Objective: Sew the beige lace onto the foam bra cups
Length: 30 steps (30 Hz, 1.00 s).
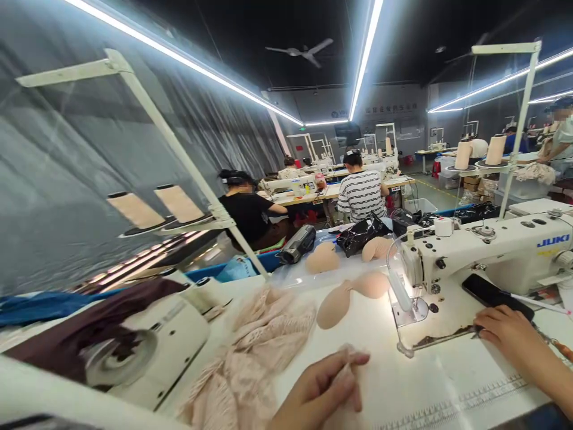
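Pale cloth (347, 358) in left hand (322, 387), bin (527, 192)

Kinda dark ceiling (242, 36), bright strip lights (366, 54), a fan (305, 54), grey curtain (215, 113) down the left, yellow line (430, 185) on the grey floor (423, 194).

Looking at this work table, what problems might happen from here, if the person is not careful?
The right hand is beside the black phone, so a careless move might knock it. The left hand pinches thin fabric; a hard pull might stretch or tear it. The joined beige cups lie near the lit needle area of the sewing machine, so they might get in the way.
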Motion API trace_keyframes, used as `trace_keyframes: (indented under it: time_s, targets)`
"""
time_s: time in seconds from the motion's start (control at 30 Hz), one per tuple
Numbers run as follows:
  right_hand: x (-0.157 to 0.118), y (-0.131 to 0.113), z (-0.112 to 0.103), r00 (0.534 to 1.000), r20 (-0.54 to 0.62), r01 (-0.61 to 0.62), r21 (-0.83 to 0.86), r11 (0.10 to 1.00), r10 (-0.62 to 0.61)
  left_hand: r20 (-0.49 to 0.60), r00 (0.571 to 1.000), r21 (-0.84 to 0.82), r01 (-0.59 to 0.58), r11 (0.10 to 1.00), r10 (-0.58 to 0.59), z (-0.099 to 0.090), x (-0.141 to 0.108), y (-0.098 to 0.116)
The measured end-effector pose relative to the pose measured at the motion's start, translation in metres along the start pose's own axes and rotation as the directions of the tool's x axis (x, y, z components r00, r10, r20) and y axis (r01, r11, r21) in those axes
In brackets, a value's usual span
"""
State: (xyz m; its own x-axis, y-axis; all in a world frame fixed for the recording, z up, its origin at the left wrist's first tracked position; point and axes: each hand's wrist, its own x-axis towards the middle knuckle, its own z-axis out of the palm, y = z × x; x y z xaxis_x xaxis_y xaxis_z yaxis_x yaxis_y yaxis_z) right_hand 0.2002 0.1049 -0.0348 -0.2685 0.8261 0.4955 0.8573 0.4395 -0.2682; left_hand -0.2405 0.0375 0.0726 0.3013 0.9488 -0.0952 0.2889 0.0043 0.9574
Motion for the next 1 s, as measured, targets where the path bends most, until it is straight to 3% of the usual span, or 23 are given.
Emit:
trace_keyframes:
  time_s: [0.1, 0.23, 0.33, 0.4, 0.5, 0.6, 0.67, 0.73, 0.77, 0.8, 0.83, 0.87, 0.9, 0.93, 0.97, 1.0]
  targets:
    - [-0.007, 0.009, 0.011, 0.997, 0.001, 0.073, -0.097, 0.993, -0.073, 0.134, 0.991, -0.077, 0.005, 0.997, 0.006, 0.033, 0.019, 0.004]
    - [-0.005, -0.043, 0.012, 0.989, 0.03, 0.139, 0.107, 0.985, -0.143, 0.291, 0.956, -0.273, 0.113, 0.955, -0.03, 0.064, 0.042, -0.002]
    - [0.001, -0.096, 0.006, 0.971, 0.029, 0.224, 0.224, 0.948, -0.236, 0.342, 0.94, -0.343, 0.119, 0.932, 0.006, 0.072, 0.049, 0.0]
    - [0.007, -0.123, 0.007, 0.947, -0.036, 0.32, 0.153, 0.935, -0.318, 0.358, 0.933, -0.354, 0.116, 0.928, 0.02, 0.074, 0.051, 0.001]
    - [0.017, -0.147, 0.015, 0.909, -0.112, 0.404, 0.0, 0.915, -0.402, 0.369, 0.93, -0.329, 0.122, 0.936, 0.009, 0.079, 0.054, -0.002]
    - [0.022, -0.155, 0.02, 0.88, -0.114, 0.458, -0.045, 0.888, -0.461, 0.366, 0.931, -0.295, 0.099, 0.95, 0.017, 0.079, 0.052, -0.006]
    - [0.02, -0.149, 0.018, 0.883, -0.087, 0.461, -0.032, 0.887, -0.462, 0.388, 0.922, -0.188, 0.069, 0.98, 0.01, 0.063, 0.046, -0.002]
    - [0.014, -0.129, 0.013, 0.908, -0.055, 0.413, -0.037, 0.91, -0.414, 0.349, 0.936, 0.036, 0.025, 0.999, -0.036, 0.029, 0.035, 0.008]
    - [0.01, -0.113, 0.01, 0.924, -0.038, 0.377, -0.057, 0.924, -0.379, 0.262, 0.963, 0.195, 0.004, 0.981, -0.056, 0.008, 0.029, 0.013]
    - [0.005, -0.095, 0.008, 0.947, -0.041, 0.313, -0.104, 0.944, -0.319, 0.071, 0.997, 0.374, -0.008, 0.927, -0.02, -0.014, 0.023, 0.017]
    - [0.0, -0.076, 0.006, 0.966, -0.031, 0.248, -0.158, 0.956, -0.256, -0.193, 0.972, 0.546, -0.005, 0.837, 0.132, -0.034, 0.017, 0.02]
    - [-0.004, -0.057, 0.005, 0.976, -0.011, 0.21, -0.208, 0.955, -0.217, -0.343, 0.887, 0.675, 0.004, 0.738, 0.308, -0.05, 0.012, 0.021]
    - [-0.007, -0.041, 0.004, 0.981, -0.016, 0.185, -0.263, 0.947, -0.196, -0.409, 0.802, 0.745, 0.018, 0.667, 0.435, -0.06, 0.008, 0.02]
    - [-0.008, -0.029, 0.004, 0.981, -0.016, 0.181, -0.303, 0.936, -0.195, -0.407, 0.752, 0.785, -0.003, 0.62, 0.519, -0.062, 0.006, 0.017]
    - [-0.008, -0.021, 0.004, 0.98, -0.031, 0.176, -0.333, 0.926, -0.197, -0.355, 0.759, 0.796, -0.061, 0.602, 0.546, -0.058, 0.005, 0.012]
    - [-0.007, -0.02, 0.004, 0.978, -0.053, 0.174, -0.335, 0.926, -0.202, -0.27, 0.803, 0.782, -0.139, 0.608, 0.532, -0.047, 0.005, 0.004]
